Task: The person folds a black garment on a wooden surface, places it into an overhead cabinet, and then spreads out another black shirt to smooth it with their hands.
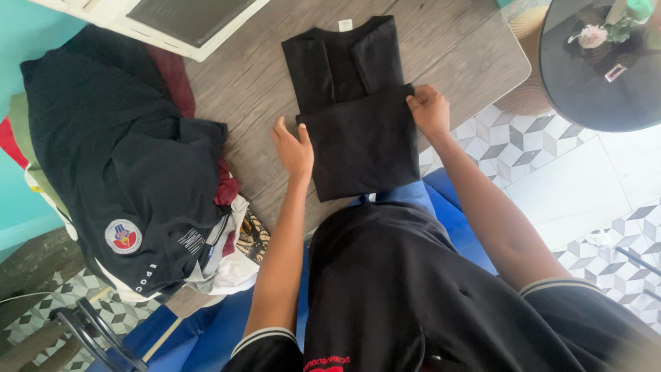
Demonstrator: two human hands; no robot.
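1. Far left: heap of dark clothes (131, 179) piled on the wooden worktop (454, 48), maroon and white pieces showing underneath, one dark top with a round badge. Untouched.
2. Left hand (294, 148): flat on left edge of black T-shirt (351, 103), fingers together and extended, grip not closed on anything, pressing down.
3. Black T-shirt: centre of worktop, collar away from body, sleeves already turned in, bottom half doubled up over the middle, lower edge near worktop rim.
4. Right hand (428, 110): at top right corner of the folded-up flap, fingers curled onto the cloth edge; looks like a pinch on the fabric.
5. Step in hand, judged: mid-fold, hem brought up, flap being squared.
6. Next move probably calls for aligned edges, smoothing, both corners held level.
7. Far right: round dark table (592, 89), small items on it.
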